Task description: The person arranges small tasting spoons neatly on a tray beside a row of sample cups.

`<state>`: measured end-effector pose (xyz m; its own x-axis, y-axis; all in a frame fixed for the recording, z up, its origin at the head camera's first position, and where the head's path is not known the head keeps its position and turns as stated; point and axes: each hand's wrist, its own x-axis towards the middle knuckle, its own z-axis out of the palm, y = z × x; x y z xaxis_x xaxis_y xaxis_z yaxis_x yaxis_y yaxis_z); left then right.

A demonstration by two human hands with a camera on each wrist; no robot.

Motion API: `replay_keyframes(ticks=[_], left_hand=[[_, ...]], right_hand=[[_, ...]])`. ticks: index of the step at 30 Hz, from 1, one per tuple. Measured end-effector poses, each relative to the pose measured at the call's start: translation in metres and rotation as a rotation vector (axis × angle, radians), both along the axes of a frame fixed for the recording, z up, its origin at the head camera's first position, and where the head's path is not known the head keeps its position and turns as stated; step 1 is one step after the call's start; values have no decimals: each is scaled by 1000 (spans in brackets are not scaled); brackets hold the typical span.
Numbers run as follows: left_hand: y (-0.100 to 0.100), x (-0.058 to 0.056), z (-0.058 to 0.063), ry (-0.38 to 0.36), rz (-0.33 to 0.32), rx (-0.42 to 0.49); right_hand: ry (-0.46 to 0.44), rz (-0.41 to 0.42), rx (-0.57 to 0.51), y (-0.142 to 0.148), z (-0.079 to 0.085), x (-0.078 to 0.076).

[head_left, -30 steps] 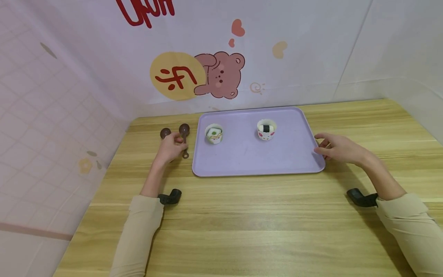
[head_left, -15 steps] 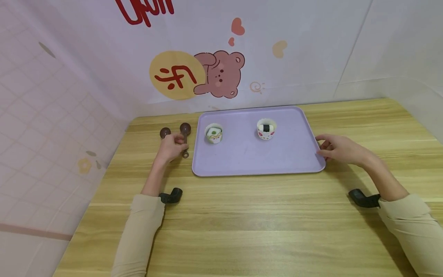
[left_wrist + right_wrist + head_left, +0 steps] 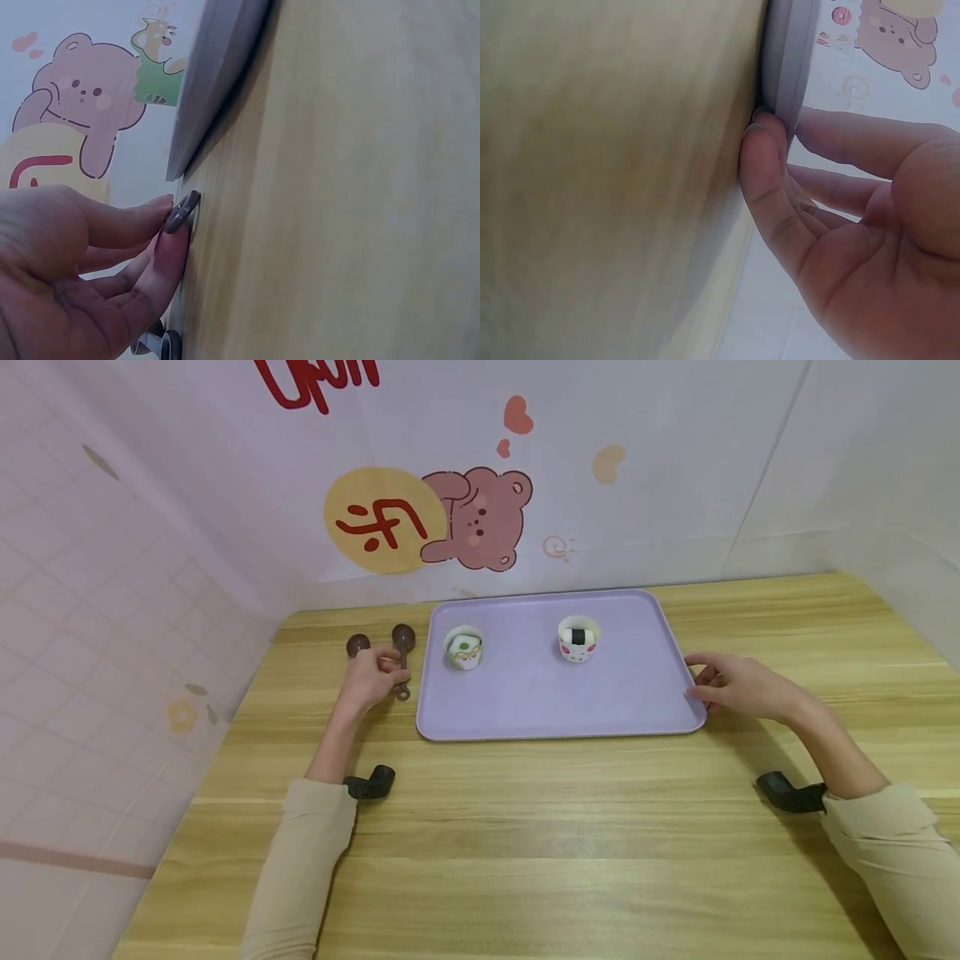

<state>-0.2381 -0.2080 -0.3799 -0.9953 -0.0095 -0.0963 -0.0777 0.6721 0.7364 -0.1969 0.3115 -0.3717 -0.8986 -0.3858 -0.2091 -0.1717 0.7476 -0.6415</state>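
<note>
Head view places the dark brown, plastic-looking spoon with a round bowl and a ring-ended handle [image 3: 403, 642] flat-lying on the table, just left of the tray and not touching it. The person's left hand [image 3: 369, 680] pinches its handle near the ring end between thumb and finger, a narrow grip that the left wrist view confirms. Compared with a second ago, the spoon's bowl has edged slightly toward the tray and the handle lies straighter; the change is small, so the work in hand reads as a fine adjustment rather than a carry.

Beside it, the lilac rectangular tray with rounded corners and a raised rim [image 3: 510, 697] has barely moved. The right hand [image 3: 738, 683] has drawn back slightly along its right edge; the right wrist view shows the rim held between thumb and fingers, which probably steadies that side.

On the tray stand two small patterned cups: a white one with green-and-white contents [image 3: 465, 653] at the left, and a white one with pink spots and black-banded white contents [image 3: 577, 647] farther right. Both keep their places. Left of the held spoon, a second dark brown round-bowled spoon [image 3: 358, 646] is mostly hidden by the left hand; whether they touch, I cannot tell. Under everything lies the pale wood-grain table [image 3: 540, 843].
</note>
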Motion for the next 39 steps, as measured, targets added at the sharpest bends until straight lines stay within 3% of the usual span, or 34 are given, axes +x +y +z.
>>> replay_keyframes(ticks=[21,39], left_hand=[[0,1,4,-56,29,82],[9,7,17,50,52,137]], right_hand=[[4,1,-9,1,-2,0],[0,1,-3,0,0,2]])
